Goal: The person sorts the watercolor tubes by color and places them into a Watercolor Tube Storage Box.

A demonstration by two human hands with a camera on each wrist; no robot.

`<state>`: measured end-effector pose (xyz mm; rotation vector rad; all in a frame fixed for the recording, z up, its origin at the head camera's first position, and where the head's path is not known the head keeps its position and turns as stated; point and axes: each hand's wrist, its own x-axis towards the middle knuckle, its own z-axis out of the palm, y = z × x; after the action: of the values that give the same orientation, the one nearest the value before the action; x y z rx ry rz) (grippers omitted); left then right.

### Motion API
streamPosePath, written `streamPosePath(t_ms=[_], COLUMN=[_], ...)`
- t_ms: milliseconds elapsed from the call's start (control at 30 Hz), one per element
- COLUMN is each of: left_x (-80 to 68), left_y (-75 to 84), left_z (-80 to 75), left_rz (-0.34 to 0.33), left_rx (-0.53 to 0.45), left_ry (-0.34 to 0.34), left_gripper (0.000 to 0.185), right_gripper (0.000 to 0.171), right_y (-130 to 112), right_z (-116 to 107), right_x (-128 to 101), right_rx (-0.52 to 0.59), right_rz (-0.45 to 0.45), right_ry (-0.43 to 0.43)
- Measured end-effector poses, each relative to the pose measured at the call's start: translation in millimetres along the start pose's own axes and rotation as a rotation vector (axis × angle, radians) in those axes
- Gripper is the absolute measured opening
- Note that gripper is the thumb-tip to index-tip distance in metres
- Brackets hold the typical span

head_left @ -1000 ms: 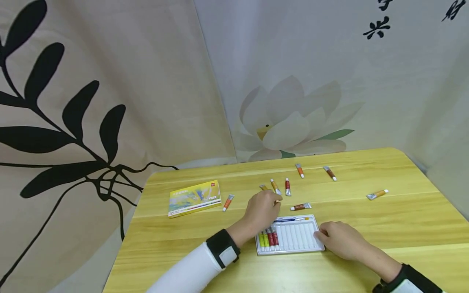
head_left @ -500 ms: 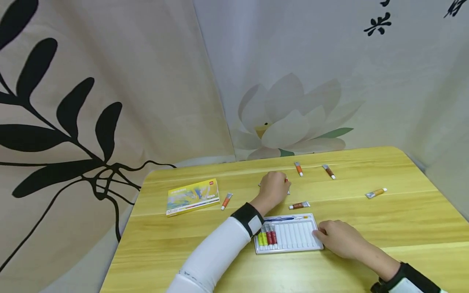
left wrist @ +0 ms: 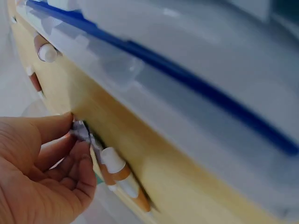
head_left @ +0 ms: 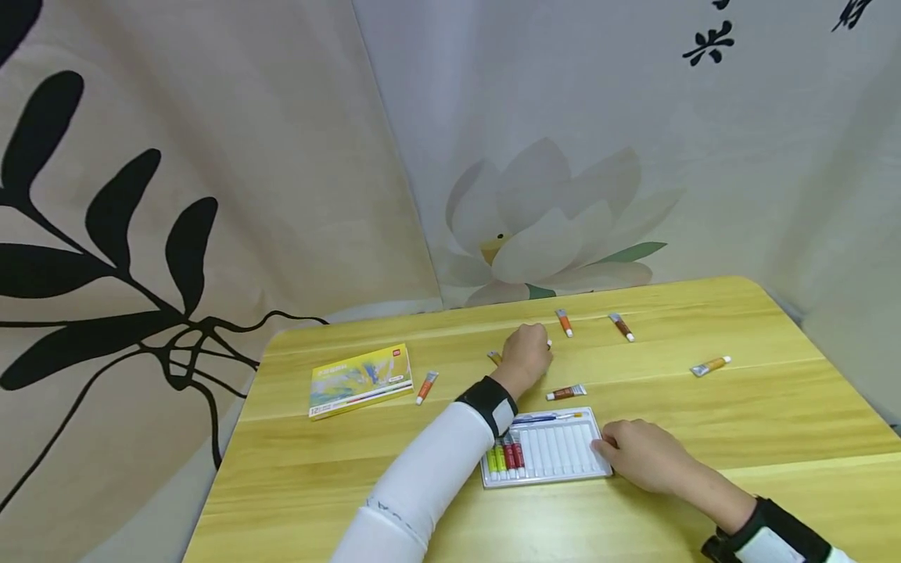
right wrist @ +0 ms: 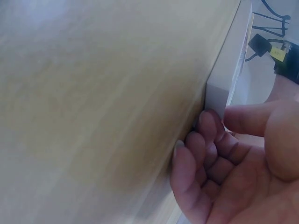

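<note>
Looks like paint tubes are going back into their tray, and it's early days. Going left to right on the worktop [head_left: 317, 469]: the yellow box [head_left: 360, 380] sits off to the left doing nothing, and just beside it lies a loose orange tube [head_left: 425, 386]. Then comes the left hand [head_left: 526, 353], reaching out past the tray with its fingers curled onto the small cluster of tubes there. The left wrist view shows it pinching the crimped end of a white-capped tube [left wrist: 108, 164] between thumb and fingertips, tube still low against the wood.

The white tray [head_left: 563, 473] sits near the front edge with about 4 tubes [head_left: 504, 456] slotted at its left end and a blue brush [head_left: 538, 419] along its top channel. The rest of the slots, around 8 by my count, are bare. The right hand [head_left: 644, 455] is on the tray's right edge, fingers loosely bent against the rim, steadying it rather than gripping.

Still out: a brown tube [head_left: 565, 392] just above the tray, 2 more [head_left: 563, 321] [head_left: 621, 326] further back, and a yellowish one [head_left: 709, 365] well off to the right. So roughly a third done, I'd say.
</note>
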<state>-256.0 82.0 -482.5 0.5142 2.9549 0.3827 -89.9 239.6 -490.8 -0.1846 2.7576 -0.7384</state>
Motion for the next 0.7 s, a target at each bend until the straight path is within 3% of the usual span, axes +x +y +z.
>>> streamPosePath(t_ms=[167, 300, 467, 633, 700], left_x=[-3.5, -9.2, -20.2, -35.8, -42.7], left_y=[0.0, -0.9, -5.7, -15.3, -20.3], left_z=[1.4, -4.5, -18.9, -36.0, -42.1], left_rz=[0.071, 0.091, 0.124, 0.195, 0.229], left_rx=[0.089, 0.093, -0.023, -0.143, -0.165], left_ry=[-0.012, -0.036, -0.003, 0.051, 0.08], left_gripper=[0.022, 0.023, 0.02, 0.007, 0.011], right_gripper=[0.037, 0.036, 0.036, 0.037, 0.038], right_y=[-1, -2, -4, -3, -1], right_z=[0, -1, -2, -2, -2], right_x=[0, 0, 1, 0, 0], right_rx=[-0.003, 0.003, 0.001, 0.006, 0.0], right_rz=[0.01, 0.016, 0.017, 0.007, 0.001], right_ry=[0.003, -0.008, -0.013, -0.016, -0.011])
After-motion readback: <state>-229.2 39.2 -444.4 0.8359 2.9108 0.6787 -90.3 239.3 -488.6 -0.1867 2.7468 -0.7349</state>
